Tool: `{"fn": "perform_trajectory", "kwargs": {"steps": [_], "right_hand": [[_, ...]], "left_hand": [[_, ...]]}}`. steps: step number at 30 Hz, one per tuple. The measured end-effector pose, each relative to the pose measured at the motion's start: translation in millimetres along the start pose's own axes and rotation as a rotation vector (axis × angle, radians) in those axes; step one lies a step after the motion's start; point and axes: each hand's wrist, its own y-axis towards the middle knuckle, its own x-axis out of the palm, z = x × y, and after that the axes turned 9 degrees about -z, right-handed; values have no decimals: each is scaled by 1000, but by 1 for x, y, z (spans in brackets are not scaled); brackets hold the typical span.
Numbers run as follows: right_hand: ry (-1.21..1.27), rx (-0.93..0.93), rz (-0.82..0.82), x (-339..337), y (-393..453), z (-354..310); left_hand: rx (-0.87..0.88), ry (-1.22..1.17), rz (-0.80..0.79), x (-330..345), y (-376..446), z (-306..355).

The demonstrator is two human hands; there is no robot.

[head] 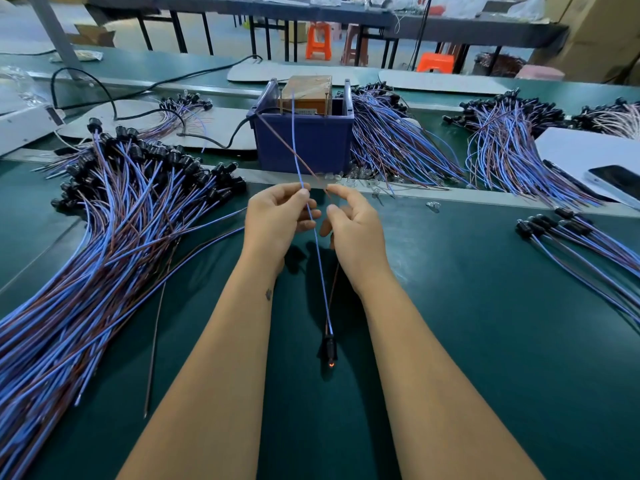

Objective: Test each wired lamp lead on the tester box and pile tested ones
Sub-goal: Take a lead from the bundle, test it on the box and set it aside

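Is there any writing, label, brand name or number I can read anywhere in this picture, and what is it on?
No text can be read anywhere in this view.
Pale label strip on the brown tester box inside the blue bin: there is dark print, but it is too small and blurred to read.
Phone at the right edge: dark screen, nothing shown.
Cardboard boxes at the back right: no readable marking.

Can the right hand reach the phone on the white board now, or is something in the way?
Probably not at once: the right hand pinches the brown wire of the lit lead. The phone lies far right, with no obstacle between; the hand must release first.
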Motion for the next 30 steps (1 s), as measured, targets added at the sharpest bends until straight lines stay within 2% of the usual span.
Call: {"fn": "perform_trajectory", "kwargs": {"steps": [7, 11, 17, 22, 24, 27, 30], "right_hand": [[-37, 3, -5, 1, 1, 2], [-68, -13, -9, 2, 1, 3], [-73, -57, -56, 1, 0, 3], [89, -21, -53, -4, 1, 3], [79, -8, -57, -6, 2, 3], [-67, -53, -153, -5, 0, 1], [66, -98, -267, -4, -3, -3]], "left_hand": [[22, 110, -47, 0, -1, -1], [-37, 42, -89, 2, 0, 0], [-29, 106, -108, 2, -1, -1], [-58, -221, -11, -3, 2, 5], [-47, -346, 2, -5, 3, 7], [-29, -441, 16, -8, 4, 8], [-22, -439, 55, -8, 4, 7]]}}
